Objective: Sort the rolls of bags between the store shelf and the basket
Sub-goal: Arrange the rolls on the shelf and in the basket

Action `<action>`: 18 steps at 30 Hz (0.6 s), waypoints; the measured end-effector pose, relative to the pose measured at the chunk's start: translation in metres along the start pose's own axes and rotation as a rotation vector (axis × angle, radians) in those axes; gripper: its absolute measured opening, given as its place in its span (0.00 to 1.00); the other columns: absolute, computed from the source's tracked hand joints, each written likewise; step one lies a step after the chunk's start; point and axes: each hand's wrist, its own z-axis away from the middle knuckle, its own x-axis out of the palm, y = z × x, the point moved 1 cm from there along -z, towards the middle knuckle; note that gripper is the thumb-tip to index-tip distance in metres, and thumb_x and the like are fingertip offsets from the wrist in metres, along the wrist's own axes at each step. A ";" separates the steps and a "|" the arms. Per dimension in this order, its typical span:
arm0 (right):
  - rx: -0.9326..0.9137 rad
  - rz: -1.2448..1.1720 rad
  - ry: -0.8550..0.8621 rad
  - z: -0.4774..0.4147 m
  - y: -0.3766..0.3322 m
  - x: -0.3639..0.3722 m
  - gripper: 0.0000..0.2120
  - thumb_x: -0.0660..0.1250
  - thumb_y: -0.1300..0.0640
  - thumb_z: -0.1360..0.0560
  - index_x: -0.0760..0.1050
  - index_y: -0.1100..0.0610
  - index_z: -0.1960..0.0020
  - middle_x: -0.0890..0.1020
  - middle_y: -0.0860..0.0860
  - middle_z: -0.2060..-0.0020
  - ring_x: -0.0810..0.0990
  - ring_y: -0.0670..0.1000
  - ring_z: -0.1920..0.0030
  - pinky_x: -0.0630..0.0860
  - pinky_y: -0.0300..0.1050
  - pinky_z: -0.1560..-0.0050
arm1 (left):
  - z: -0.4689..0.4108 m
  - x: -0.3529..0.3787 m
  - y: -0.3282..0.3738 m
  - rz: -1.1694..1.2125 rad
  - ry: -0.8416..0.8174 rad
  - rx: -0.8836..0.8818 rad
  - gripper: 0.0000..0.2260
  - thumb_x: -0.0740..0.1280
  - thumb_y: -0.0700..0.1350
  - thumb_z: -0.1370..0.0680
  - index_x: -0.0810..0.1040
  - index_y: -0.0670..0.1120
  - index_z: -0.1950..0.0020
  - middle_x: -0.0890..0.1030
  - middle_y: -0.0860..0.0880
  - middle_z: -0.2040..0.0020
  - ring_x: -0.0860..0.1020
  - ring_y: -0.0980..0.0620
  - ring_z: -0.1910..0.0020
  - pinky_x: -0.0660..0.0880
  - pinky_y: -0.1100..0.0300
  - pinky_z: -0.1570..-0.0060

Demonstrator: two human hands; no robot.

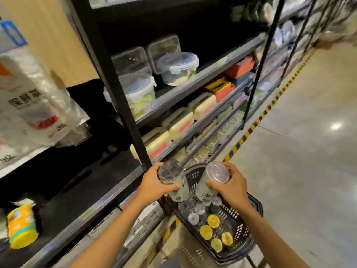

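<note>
- Both hands are busy, each wrapped round its own roll of bags: my left hand grips the left roll round its side, thumb across the front, and my right hand grips the right roll the same way.
- Each of the two rolls is a pale cylinder with a clear, shiny end cap turned up towards me. They tilt apart at the top and come close at the bottom, where I cannot tell whether they touch.
- Right under them is the black mesh basket, just beside the foot of the store shelf.
- Inside the basket, several clear-ended rolls stand on end at the far side, and four yellow-ended rolls stand in a cluster at the side nearer to me.
- On my left, a yellow roll sits by itself on the dark lower board of the shelf, blurred.
- Above it hang bagged packs in white and clear plastic with printed labels.
- A black post rises from just beyond my left hand.
- Past the post, cream boxes with pink labels line a middle board, and clear tubs with clip lids fill the board above.
- Along the base of the shelving, a striped line of yellow and black runs away over the grey floor.
</note>
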 end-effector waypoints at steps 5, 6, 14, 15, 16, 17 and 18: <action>0.078 0.037 0.137 -0.018 0.032 -0.015 0.33 0.82 0.55 0.41 0.73 0.52 0.40 0.78 0.48 0.49 0.77 0.49 0.50 0.71 0.36 0.54 | -0.053 0.038 0.002 -0.042 -0.132 -0.002 0.30 0.82 0.50 0.41 0.72 0.48 0.45 0.80 0.53 0.50 0.79 0.57 0.51 0.76 0.62 0.52; 0.097 0.041 0.161 -0.022 0.038 -0.016 0.33 0.82 0.55 0.42 0.73 0.52 0.40 0.79 0.48 0.49 0.77 0.49 0.50 0.72 0.37 0.54 | -0.065 0.045 0.000 -0.047 -0.155 -0.004 0.30 0.82 0.50 0.41 0.73 0.48 0.45 0.81 0.53 0.50 0.79 0.56 0.51 0.76 0.62 0.51; 0.314 0.126 0.313 -0.065 0.081 0.003 0.29 0.80 0.56 0.39 0.70 0.52 0.42 0.79 0.49 0.52 0.77 0.51 0.54 0.73 0.43 0.57 | -0.165 0.091 -0.028 -0.093 -0.355 -0.003 0.27 0.81 0.47 0.37 0.69 0.48 0.47 0.76 0.56 0.53 0.77 0.58 0.53 0.70 0.73 0.61; 0.355 0.138 0.325 -0.069 0.086 0.008 0.30 0.80 0.57 0.39 0.70 0.54 0.42 0.78 0.49 0.53 0.77 0.51 0.55 0.71 0.42 0.58 | -0.177 0.096 -0.035 -0.092 -0.383 -0.018 0.27 0.80 0.45 0.36 0.68 0.49 0.46 0.76 0.56 0.52 0.76 0.58 0.53 0.70 0.73 0.60; 0.402 0.152 0.337 -0.074 0.092 0.012 0.30 0.80 0.56 0.39 0.70 0.54 0.42 0.77 0.49 0.54 0.76 0.51 0.55 0.70 0.42 0.59 | -0.188 0.102 -0.041 -0.095 -0.404 -0.034 0.27 0.80 0.44 0.36 0.67 0.49 0.45 0.76 0.54 0.51 0.77 0.57 0.52 0.70 0.71 0.59; 0.433 0.164 0.349 -0.079 0.100 0.017 0.30 0.80 0.56 0.40 0.70 0.53 0.43 0.78 0.50 0.54 0.76 0.51 0.55 0.70 0.43 0.59 | -0.200 0.108 -0.048 -0.100 -0.420 -0.049 0.28 0.79 0.42 0.36 0.67 0.48 0.44 0.76 0.53 0.50 0.77 0.56 0.51 0.70 0.70 0.57; 0.469 0.165 0.363 -0.083 0.111 0.022 0.30 0.80 0.55 0.42 0.70 0.51 0.44 0.78 0.50 0.55 0.77 0.52 0.54 0.70 0.44 0.59 | -0.211 0.115 -0.055 -0.099 -0.428 -0.058 0.29 0.79 0.41 0.36 0.68 0.47 0.42 0.77 0.51 0.48 0.77 0.54 0.49 0.70 0.68 0.54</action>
